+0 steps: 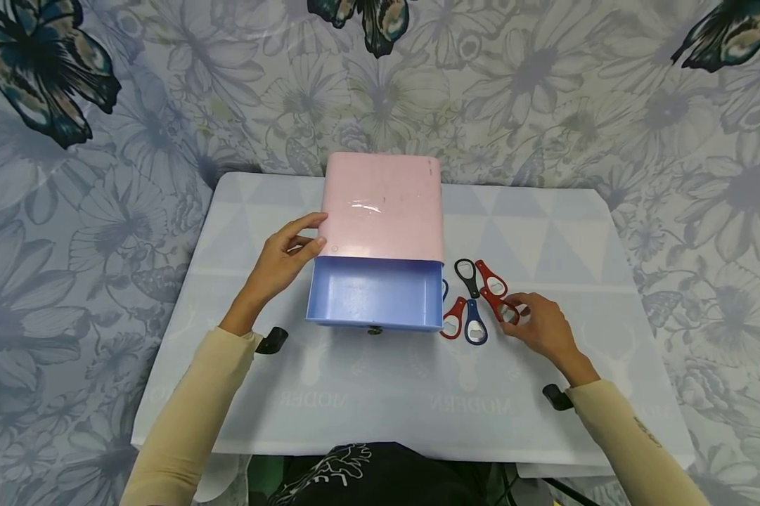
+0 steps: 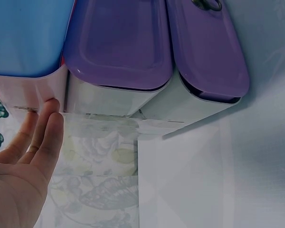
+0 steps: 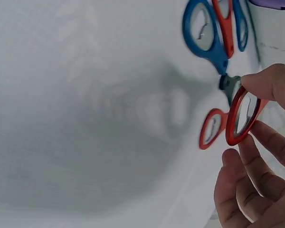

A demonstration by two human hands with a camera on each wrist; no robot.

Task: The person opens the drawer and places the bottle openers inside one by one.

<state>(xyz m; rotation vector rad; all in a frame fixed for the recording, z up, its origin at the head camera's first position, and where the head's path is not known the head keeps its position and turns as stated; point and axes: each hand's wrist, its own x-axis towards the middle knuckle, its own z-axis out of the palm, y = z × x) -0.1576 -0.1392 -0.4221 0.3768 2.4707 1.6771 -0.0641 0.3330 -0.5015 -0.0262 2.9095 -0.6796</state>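
A pink-topped drawer box (image 1: 382, 207) stands near the back of the table, its blue top drawer (image 1: 376, 292) pulled out with a bare floor. My left hand (image 1: 281, 260) touches the box's left side with extended fingers; the left wrist view shows those fingers (image 2: 50, 128) against the pink wall. To the right of the drawer, my right hand (image 1: 540, 327) pinches the rim of a red magnifying glass (image 3: 240, 116) between thumb and fingers. Beside it lie more magnifying glasses: a black one (image 1: 465, 270), a blue one (image 1: 476, 330) and red ones, including one by the drawer (image 1: 453, 320).
Two lower drawers with purple fronts (image 2: 121, 42) are closed below the blue one. The white patterned table (image 1: 380, 414) reaches toward the person, and a flowered wall covering (image 1: 525, 91) rises behind it.
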